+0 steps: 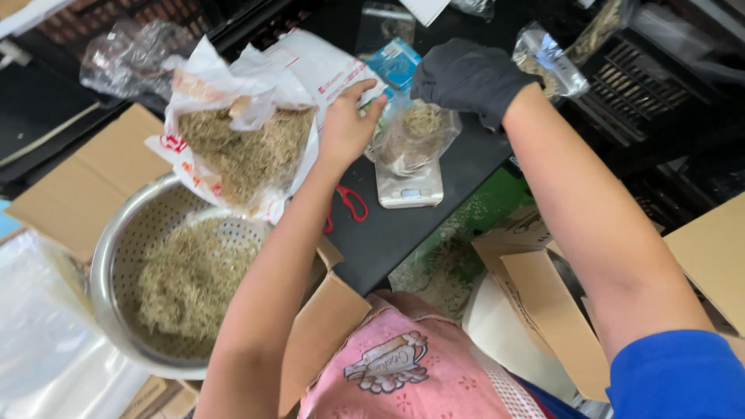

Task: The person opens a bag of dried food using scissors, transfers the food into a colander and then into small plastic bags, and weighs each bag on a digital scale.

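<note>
Your left hand (345, 128) is bare. Its fingers pinch the left edge of a small clear bag (411, 140), so that hand is closed on the bag. Your right hand (466, 77) wears a black glove. It sits right over the open top of the same bag, with its fingers curled down. You cannot tell from here if the glove grips the bag or only drops something in.

The clear bag has a small heap of dry, pale yellow-brown herb in it. The bag stands on a small silver scale (409, 190). The scale sits on the black tabletop (388, 240), close to the edge nearest you. A blue and clear packet (394, 64) lies just behind the bag, farther from you.

Red-handled scissors (347, 206) lie on the tabletop just left of the scale, partly under your left arm.

To the left of your left hand is a big white plastic sack (256, 116), wide open and full of the same dry herb. Just below it, off the near left corner of the tabletop, a round metal strainer bowl (112, 264) holds more of the herb. The bowl rests in an open brown cardboard box (85, 186).

Another filled clear bag (547, 62) lies toward the far right edge, just beside your gloved hand.
</note>
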